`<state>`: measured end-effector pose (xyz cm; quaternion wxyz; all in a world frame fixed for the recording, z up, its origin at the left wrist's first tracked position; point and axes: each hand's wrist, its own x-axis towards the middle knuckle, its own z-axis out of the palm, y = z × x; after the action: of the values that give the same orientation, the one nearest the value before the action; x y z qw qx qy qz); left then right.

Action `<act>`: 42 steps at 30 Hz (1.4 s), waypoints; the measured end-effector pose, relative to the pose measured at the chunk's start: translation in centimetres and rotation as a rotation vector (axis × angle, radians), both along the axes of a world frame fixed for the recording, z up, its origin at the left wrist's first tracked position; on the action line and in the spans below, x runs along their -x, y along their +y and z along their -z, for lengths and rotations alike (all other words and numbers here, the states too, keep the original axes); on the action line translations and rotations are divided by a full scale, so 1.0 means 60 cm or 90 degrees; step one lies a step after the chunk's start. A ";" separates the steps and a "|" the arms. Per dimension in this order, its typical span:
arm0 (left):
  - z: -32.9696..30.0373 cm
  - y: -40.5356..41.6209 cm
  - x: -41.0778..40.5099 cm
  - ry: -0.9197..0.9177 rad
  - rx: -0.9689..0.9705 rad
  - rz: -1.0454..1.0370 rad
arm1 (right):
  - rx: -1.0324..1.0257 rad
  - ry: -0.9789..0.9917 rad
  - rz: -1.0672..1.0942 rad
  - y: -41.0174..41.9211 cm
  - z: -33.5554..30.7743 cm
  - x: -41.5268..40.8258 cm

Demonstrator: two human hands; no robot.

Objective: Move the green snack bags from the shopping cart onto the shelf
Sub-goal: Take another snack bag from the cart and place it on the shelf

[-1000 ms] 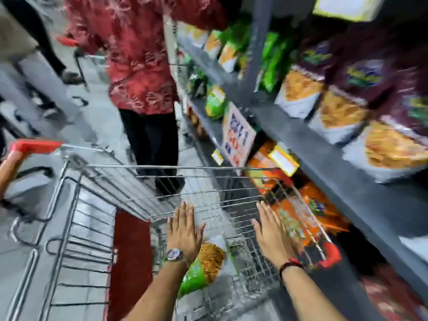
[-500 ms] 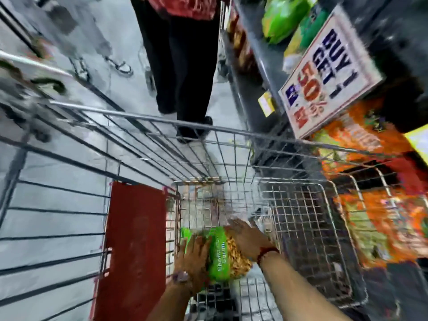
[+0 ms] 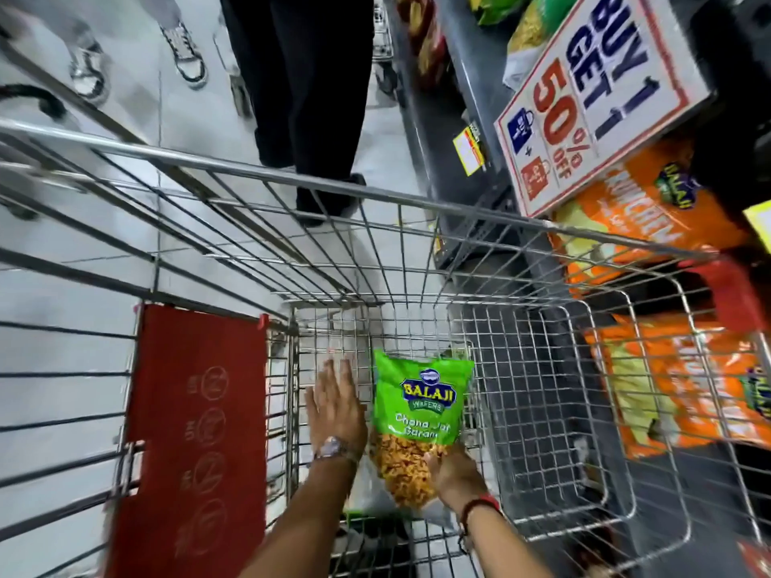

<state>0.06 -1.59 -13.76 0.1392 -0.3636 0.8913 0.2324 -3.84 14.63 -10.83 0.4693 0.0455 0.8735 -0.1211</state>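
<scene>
A green snack bag (image 3: 421, 404) with a blue logo and a clear window of yellow snack is held upright inside the wire shopping cart (image 3: 563, 410). My right hand (image 3: 452, 475) grips its lower right corner. My left hand (image 3: 333, 404), with a wristwatch, is flat and spread just left of the bag, not holding it. Under the bag, part of another green bag (image 3: 354, 513) shows on the cart floor. The dark shelf (image 3: 467, 89) runs along the right.
A red child-seat flap (image 3: 187, 444) is at the cart's left. A person in black trousers (image 3: 308, 98) stands just beyond the cart's far rim. A "Buy 1 Get 1" sign (image 3: 600, 98) hangs off the shelf above orange snack bags (image 3: 638, 227).
Both hands went down into the cart onto the bag. Now my right hand has lifted it upright, and my left hand has let go and spread beside it.
</scene>
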 end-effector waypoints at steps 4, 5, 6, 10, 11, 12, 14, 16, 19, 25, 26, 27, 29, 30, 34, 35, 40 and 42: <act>-0.001 0.032 -0.010 -0.034 -0.390 -0.209 | 0.105 0.029 0.111 -0.013 0.011 0.028; 0.001 0.038 -0.010 -0.016 -0.449 -0.239 | 0.115 0.040 0.128 -0.018 0.009 0.037; 0.004 0.038 -0.008 -0.012 -0.468 -0.237 | 0.120 0.043 0.146 -0.023 0.006 0.044; 0.016 0.027 0.011 -0.004 -0.505 -0.298 | 0.104 0.058 0.198 -0.032 0.004 0.061; 0.011 0.028 0.014 0.005 -0.519 -0.321 | 0.099 0.054 0.192 -0.035 -0.003 0.065; -0.002 0.029 0.017 0.019 -0.516 -0.336 | 0.096 0.045 0.191 -0.038 -0.014 0.069; -0.037 0.034 0.022 0.054 -0.492 -0.350 | 0.107 0.032 0.215 -0.039 -0.039 0.078; -0.068 0.037 0.024 0.103 -0.489 -0.348 | 0.138 0.046 0.228 -0.038 -0.067 0.083; -0.139 0.049 0.031 0.179 -0.472 -0.300 | 0.180 0.125 0.225 -0.023 -0.134 0.080; -0.345 0.101 0.046 0.324 -0.456 -0.101 | 0.311 0.338 0.266 0.066 -0.351 0.053; -0.385 0.116 0.047 0.346 -0.459 -0.064 | 0.333 0.380 0.274 0.090 -0.384 0.044; -0.431 0.144 0.047 0.376 -0.472 -0.017 | 0.349 0.435 0.295 0.125 -0.426 0.031; -0.508 0.197 0.052 0.430 -0.477 0.082 | 0.363 0.528 0.328 0.181 -0.493 0.009; -0.550 0.239 0.052 0.452 -0.478 0.135 | 0.355 0.575 0.346 0.225 -0.533 -0.010; -0.663 0.401 0.042 0.516 -0.532 0.302 | 0.242 0.694 0.383 0.375 -0.649 -0.078; -0.688 0.452 0.034 0.523 -0.547 0.348 | 0.222 0.735 0.402 0.423 -0.676 -0.102; -0.751 0.662 -0.012 0.515 -0.646 0.495 | 0.074 0.811 0.475 0.613 -0.759 -0.215; -0.771 0.741 -0.043 0.507 -0.675 0.536 | 0.038 0.831 0.518 0.682 -0.776 -0.261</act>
<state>2.65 42.88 32.51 0.0406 0.2305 0.7069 0.6675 11.85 55.57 35.74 -0.2217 0.2699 0.8842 -0.3102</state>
